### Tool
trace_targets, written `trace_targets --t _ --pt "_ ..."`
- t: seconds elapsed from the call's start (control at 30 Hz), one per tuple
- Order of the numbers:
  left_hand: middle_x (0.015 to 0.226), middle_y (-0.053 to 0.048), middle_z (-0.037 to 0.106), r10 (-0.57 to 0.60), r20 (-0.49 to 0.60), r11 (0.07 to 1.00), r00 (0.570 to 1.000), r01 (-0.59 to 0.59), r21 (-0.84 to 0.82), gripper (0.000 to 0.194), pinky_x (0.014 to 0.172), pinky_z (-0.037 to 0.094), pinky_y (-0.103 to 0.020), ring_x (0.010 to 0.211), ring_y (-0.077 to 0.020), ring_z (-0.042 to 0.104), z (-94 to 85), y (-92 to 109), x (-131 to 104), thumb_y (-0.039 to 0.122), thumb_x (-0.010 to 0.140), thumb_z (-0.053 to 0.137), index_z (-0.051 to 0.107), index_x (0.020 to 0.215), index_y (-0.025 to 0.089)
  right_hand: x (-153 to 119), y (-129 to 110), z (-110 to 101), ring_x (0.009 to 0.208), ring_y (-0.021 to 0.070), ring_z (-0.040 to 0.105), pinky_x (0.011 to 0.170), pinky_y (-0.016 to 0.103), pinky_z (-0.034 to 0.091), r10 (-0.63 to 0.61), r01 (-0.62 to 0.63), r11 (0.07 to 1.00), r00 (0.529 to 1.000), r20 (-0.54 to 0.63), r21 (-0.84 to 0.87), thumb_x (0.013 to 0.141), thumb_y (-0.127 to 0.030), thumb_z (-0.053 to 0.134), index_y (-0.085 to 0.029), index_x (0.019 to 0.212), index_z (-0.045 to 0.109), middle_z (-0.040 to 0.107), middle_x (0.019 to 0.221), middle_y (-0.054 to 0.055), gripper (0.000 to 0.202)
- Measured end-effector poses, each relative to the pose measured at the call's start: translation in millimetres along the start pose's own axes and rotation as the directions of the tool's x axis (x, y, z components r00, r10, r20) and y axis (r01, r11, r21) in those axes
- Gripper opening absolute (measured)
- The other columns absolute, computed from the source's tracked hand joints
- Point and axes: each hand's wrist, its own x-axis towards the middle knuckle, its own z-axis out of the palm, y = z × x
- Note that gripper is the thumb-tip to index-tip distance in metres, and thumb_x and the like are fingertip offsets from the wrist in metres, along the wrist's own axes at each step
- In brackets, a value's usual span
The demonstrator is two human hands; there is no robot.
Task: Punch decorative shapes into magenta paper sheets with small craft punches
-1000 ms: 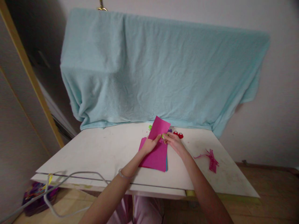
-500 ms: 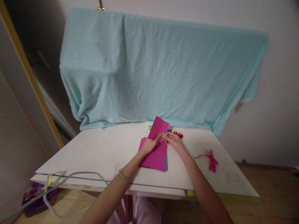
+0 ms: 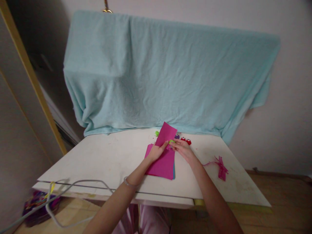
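My left hand (image 3: 157, 151) grips a magenta paper sheet (image 3: 166, 133), tilted above a stack of paper (image 3: 162, 167) with magenta on top and a blue edge at its right. At the sheet's right edge, my right hand (image 3: 179, 146) pinches a small green thing (image 3: 172, 142); its details are too small to tell. Just behind my right hand lie a purple piece with an eye (image 3: 177, 136) and red pieces with eyes (image 3: 186, 140). Left of the raised sheet is a small green piece (image 3: 157, 133).
Pink scraps (image 3: 221, 169) lie on the right of the white table (image 3: 97, 159). A light blue cloth (image 3: 170, 71) hangs behind it. A grey cable (image 3: 80, 180) loops over the front left edge, above a purple bag (image 3: 40, 208) on the floor.
The green thing at my right fingertips shows more, and the fingers have shifted slightly. My left hand and the sheet stay almost where they were.
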Motion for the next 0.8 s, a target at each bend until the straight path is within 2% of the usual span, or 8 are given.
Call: trace_targets --t 0.27,0.43,0.67,0.8 --pt "0.118 -0.006 0.066 0.032 0.012 0.999 0.999 -0.032 -0.015 0.041 0.099 0.041 -0.030 0.111 -0.0203 0.060 1.3 -1 0 0.048 0.089 0.044 0.061 0.115 0.021 3 2 -3 0.056 0.0082 0.048 0.052 0.024 0.033 0.022 -0.022 1.000 1.000 -0.008 -0.019 0.063 -0.033 0.083 -0.015 0.086 0.073 0.064 0.075 0.002 0.031" --pt "0.120 -0.007 0.065 0.005 0.013 1.000 1.000 -0.005 -0.004 0.044 0.099 0.040 -0.030 0.113 -0.0205 0.059 2.1 -6 1 0.051 0.089 0.044 0.060 0.116 0.020 1 0 -1 0.055 0.0078 0.047 0.051 0.024 0.031 0.036 -0.036 0.999 0.999 -0.009 -0.016 0.063 -0.034 0.082 -0.015 0.083 0.071 0.063 0.073 0.001 0.030" --pt "0.122 -0.006 0.064 0.042 0.040 0.999 0.998 -0.041 -0.030 0.043 0.097 0.042 -0.031 0.111 -0.0218 0.059 1.9 -8 3 0.049 0.088 0.044 0.059 0.118 0.021 2 -1 -1 0.048 0.0075 0.044 0.048 0.025 0.025 0.059 -0.059 0.998 0.998 -0.025 -0.032 0.057 -0.037 0.085 -0.015 0.077 0.069 0.056 0.059 -0.003 0.034" --pt "0.109 -0.006 0.070 -0.003 0.002 1.000 1.000 0.003 -0.027 0.041 0.091 0.044 -0.034 0.106 -0.0251 0.061 1.4 -3 0 0.051 0.085 0.048 0.063 0.111 0.022 3 3 -2 0.044 0.0072 0.041 0.046 0.025 0.021 0.053 -0.056 0.997 0.996 -0.068 -0.044 0.057 -0.035 0.084 -0.016 0.077 0.069 0.053 0.054 -0.004 0.032"
